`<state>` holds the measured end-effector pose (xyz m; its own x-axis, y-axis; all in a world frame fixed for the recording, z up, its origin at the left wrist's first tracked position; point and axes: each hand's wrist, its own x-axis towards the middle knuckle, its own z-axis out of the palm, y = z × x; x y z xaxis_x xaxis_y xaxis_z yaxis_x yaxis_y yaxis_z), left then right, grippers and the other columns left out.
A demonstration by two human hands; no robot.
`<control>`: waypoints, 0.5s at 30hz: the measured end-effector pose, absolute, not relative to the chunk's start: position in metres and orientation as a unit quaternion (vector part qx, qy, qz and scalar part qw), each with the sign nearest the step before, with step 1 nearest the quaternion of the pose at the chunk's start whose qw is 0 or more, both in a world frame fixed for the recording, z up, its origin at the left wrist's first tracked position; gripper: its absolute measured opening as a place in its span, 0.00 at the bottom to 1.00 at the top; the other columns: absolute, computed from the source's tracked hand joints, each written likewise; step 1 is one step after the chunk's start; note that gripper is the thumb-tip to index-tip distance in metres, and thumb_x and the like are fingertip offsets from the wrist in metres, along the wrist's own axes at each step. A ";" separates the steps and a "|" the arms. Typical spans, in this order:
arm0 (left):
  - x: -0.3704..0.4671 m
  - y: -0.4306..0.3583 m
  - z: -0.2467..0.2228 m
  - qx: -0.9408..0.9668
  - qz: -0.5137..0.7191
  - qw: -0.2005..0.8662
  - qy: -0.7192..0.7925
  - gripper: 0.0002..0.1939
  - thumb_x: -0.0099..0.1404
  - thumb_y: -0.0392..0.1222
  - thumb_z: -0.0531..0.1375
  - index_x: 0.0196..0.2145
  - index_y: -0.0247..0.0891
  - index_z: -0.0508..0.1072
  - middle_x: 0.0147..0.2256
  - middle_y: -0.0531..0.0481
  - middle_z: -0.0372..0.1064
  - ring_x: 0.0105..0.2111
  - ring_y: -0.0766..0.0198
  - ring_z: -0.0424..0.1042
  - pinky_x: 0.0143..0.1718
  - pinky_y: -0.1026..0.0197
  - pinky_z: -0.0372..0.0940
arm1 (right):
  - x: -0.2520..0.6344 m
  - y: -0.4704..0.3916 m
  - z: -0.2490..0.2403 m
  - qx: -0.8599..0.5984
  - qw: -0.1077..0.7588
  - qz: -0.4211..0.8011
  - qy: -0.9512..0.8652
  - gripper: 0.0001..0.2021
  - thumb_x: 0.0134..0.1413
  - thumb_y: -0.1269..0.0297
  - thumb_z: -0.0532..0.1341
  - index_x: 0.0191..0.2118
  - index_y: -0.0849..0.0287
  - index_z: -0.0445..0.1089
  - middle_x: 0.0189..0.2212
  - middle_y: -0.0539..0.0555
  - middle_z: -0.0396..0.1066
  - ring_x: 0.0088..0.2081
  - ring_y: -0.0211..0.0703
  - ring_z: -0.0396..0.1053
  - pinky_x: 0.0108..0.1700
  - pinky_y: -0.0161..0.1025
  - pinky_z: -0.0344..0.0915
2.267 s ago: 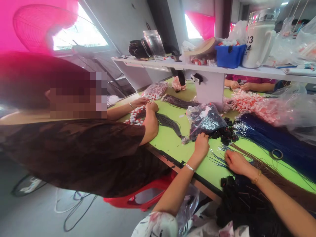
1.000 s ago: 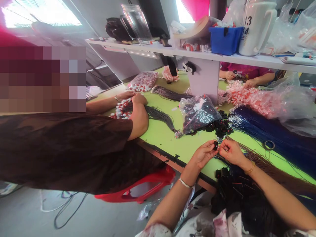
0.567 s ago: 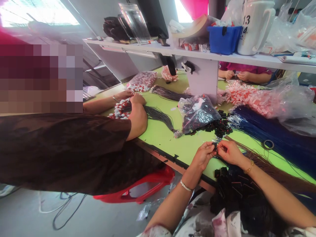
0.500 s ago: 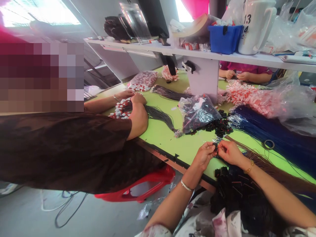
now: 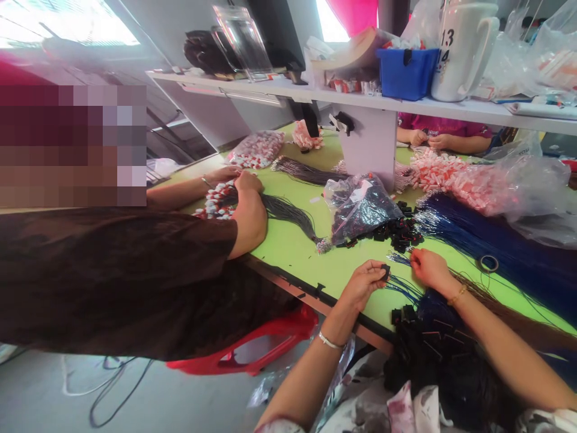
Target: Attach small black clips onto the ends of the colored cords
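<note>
My left hand pinches a small black plastic connector above the table's front edge. Blue wires with metal ends lie just to the right of it, some running up to the connector. My right hand is closed, its fingertips at the metal-tipped ends of a brown wire bundle; what they grip is hidden. Just beyond those fingertips is a pile of loose black connectors. More black connectors with wires are heaped near my lap.
A plastic bag of black parts sits mid-table. Dark blue wires and a tape ring lie right. At left, a co-worker's arm reaches over white-red connectors. A shelf spans the back; a red stool stands below.
My hands have moved apart. The right hand has gone from the black connector forward to the brown wire ends, while the left keeps the connector and has shifted slightly left.
</note>
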<state>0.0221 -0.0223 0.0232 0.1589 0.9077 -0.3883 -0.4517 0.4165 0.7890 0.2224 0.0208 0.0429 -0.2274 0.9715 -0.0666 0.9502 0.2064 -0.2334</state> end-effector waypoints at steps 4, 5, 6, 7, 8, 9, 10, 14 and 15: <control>0.025 -0.021 0.024 0.256 0.475 0.718 0.440 0.12 0.49 0.34 0.67 0.33 0.32 0.71 0.26 0.48 0.71 0.26 0.67 0.72 0.26 0.68 0.66 | 0.221 0.018 0.047 -0.612 0.040 0.099 -0.784 0.06 0.56 0.70 0.53 0.34 0.59 0.67 0.33 0.58 0.73 0.31 0.44 0.68 0.29 0.37 0.50; 0.025 -0.021 0.024 0.256 0.475 0.719 0.439 0.12 0.49 0.34 0.67 0.33 0.32 0.71 0.26 0.48 0.71 0.26 0.67 0.72 0.26 0.68 0.65 | 0.221 0.018 0.048 -0.611 0.043 0.100 -0.784 0.06 0.56 0.70 0.52 0.34 0.60 0.66 0.33 0.59 0.73 0.30 0.44 0.68 0.29 0.37 0.49; 0.025 -0.021 0.023 0.257 0.475 0.720 0.437 0.12 0.49 0.34 0.67 0.33 0.31 0.71 0.27 0.47 0.71 0.26 0.67 0.72 0.26 0.68 0.65 | 0.222 0.017 0.049 -0.610 0.050 0.105 -0.784 0.06 0.56 0.70 0.52 0.35 0.60 0.66 0.31 0.59 0.73 0.29 0.43 0.67 0.29 0.37 0.49; 0.026 -0.021 0.023 0.257 0.475 0.721 0.435 0.12 0.50 0.34 0.67 0.33 0.31 0.71 0.27 0.47 0.71 0.26 0.67 0.72 0.27 0.68 0.65 | 0.222 0.017 0.049 -0.609 0.062 0.115 -0.782 0.06 0.56 0.70 0.53 0.34 0.60 0.66 0.30 0.58 0.72 0.28 0.43 0.66 0.29 0.37 0.49; 0.027 -0.021 0.023 0.257 0.475 0.723 0.431 0.12 0.50 0.34 0.67 0.33 0.31 0.71 0.27 0.47 0.72 0.26 0.67 0.71 0.27 0.68 0.65 | 0.223 0.017 0.048 -0.607 0.082 0.129 -0.780 0.05 0.55 0.70 0.53 0.34 0.60 0.66 0.28 0.57 0.72 0.27 0.42 0.65 0.29 0.36 0.49; 0.028 -0.020 0.022 0.254 0.477 0.725 0.426 0.12 0.50 0.34 0.67 0.33 0.31 0.71 0.27 0.47 0.71 0.27 0.67 0.71 0.27 0.67 0.65 | 0.223 0.017 0.048 -0.601 0.107 0.150 -0.778 0.05 0.54 0.69 0.53 0.33 0.59 0.66 0.26 0.55 0.71 0.26 0.40 0.64 0.28 0.36 0.50; 0.029 -0.020 0.022 0.249 0.480 0.729 0.420 0.12 0.50 0.34 0.67 0.33 0.32 0.71 0.28 0.47 0.71 0.27 0.67 0.71 0.27 0.67 0.65 | 0.223 0.017 0.047 -0.589 0.138 0.178 -0.777 0.04 0.54 0.69 0.54 0.32 0.59 0.66 0.25 0.53 0.70 0.25 0.39 0.63 0.28 0.35 0.50; 0.038 -0.019 0.023 0.207 0.502 0.746 0.385 0.11 0.51 0.33 0.66 0.33 0.32 0.71 0.29 0.49 0.70 0.28 0.67 0.71 0.29 0.67 0.65 | 0.215 0.016 0.047 -0.514 0.281 0.311 -0.748 0.06 0.53 0.65 0.54 0.30 0.59 0.65 0.22 0.48 0.66 0.23 0.35 0.60 0.27 0.32 0.54; 0.041 -0.018 0.023 0.197 0.508 0.751 0.374 0.11 0.51 0.32 0.65 0.33 0.32 0.70 0.29 0.49 0.70 0.28 0.68 0.71 0.29 0.68 0.65 | 0.212 0.016 0.048 -0.499 0.308 0.339 -0.736 0.06 0.53 0.63 0.54 0.31 0.59 0.66 0.23 0.48 0.66 0.24 0.35 0.59 0.27 0.32 0.54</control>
